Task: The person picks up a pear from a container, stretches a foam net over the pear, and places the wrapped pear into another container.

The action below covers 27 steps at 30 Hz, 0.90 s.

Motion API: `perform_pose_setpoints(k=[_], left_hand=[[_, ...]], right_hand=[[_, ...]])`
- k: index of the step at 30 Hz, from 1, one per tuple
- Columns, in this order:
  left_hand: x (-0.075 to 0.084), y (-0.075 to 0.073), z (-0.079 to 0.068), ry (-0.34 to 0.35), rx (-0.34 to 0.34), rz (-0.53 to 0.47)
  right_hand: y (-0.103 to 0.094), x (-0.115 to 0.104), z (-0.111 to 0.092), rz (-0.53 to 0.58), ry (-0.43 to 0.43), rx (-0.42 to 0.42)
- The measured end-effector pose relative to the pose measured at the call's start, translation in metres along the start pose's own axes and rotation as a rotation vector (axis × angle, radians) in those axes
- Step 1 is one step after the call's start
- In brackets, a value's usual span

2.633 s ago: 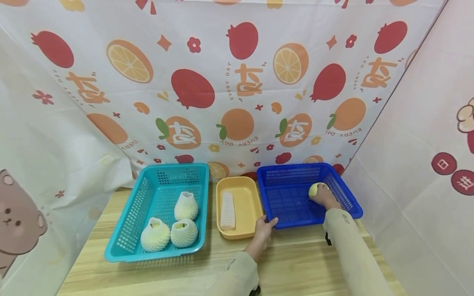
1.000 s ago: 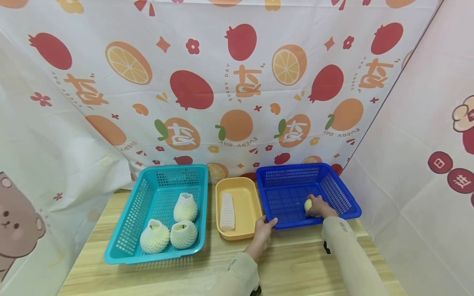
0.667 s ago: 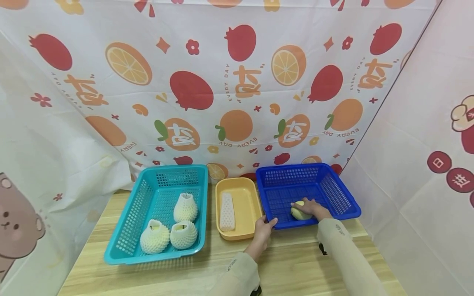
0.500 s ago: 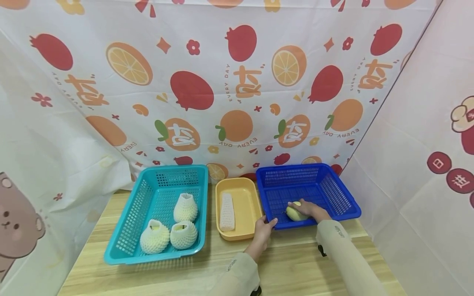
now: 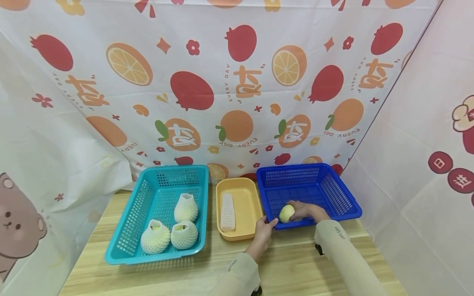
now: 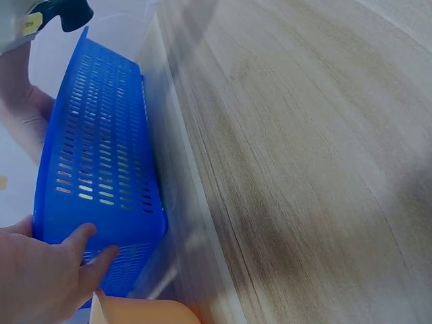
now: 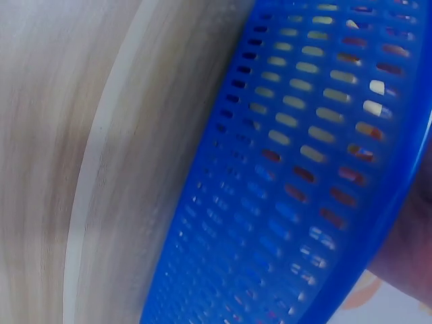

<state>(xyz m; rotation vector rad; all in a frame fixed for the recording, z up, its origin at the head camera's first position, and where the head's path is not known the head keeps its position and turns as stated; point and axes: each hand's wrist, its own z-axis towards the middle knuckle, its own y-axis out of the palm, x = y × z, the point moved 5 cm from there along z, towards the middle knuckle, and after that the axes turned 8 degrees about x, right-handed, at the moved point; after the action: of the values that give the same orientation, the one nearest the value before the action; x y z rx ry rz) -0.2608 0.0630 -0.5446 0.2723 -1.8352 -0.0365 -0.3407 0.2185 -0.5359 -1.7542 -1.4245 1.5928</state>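
In the head view, a pale yellow-green pear (image 5: 286, 213) sits low in the near left corner of the blue basket (image 5: 283, 170). My right hand (image 5: 304, 210) holds the pear from its right side, fingers over it. At the basket's near left corner, my left hand (image 5: 262, 231) grips the rim. The left wrist view shows the left hand (image 6: 50, 270) with its thumb and a finger on the outside wall of the basket (image 6: 101, 128). Only slotted basket wall (image 7: 304, 142) and part of the right hand (image 7: 408, 250) appear in the right wrist view.
Left of the blue basket stands a yellow tray (image 5: 246, 209) with a white foam net sleeve (image 5: 227, 211) in it. Further left, a teal basket (image 5: 127, 234) holds three fruits in foam nets (image 5: 155, 238). A printed cloth (image 5: 207, 127) hangs behind the wooden table (image 5: 177, 275).
My right hand has moved the pear leftward inside the blue basket, from its right part to the near left corner, turning it. The left hand has stayed on the rim.
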Motion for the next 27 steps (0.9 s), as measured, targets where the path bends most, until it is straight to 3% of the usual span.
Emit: perform_pose_setpoints(k=[8,16,27], left_hand=[[0.001,0.001,0.000,0.003,-0.006,-0.017],[0.002,0.000,0.000,0.012,-0.007,-0.004],[0.000,0.000,0.001,0.020,0.000,-0.011]], right_hand=[[0.005,-0.004,0.001,-0.096,0.091,0.071],[0.013,-0.009,0.007,-0.171,0.034,0.075],[0.008,-0.004,0.002,-0.014,-0.001,0.182]])
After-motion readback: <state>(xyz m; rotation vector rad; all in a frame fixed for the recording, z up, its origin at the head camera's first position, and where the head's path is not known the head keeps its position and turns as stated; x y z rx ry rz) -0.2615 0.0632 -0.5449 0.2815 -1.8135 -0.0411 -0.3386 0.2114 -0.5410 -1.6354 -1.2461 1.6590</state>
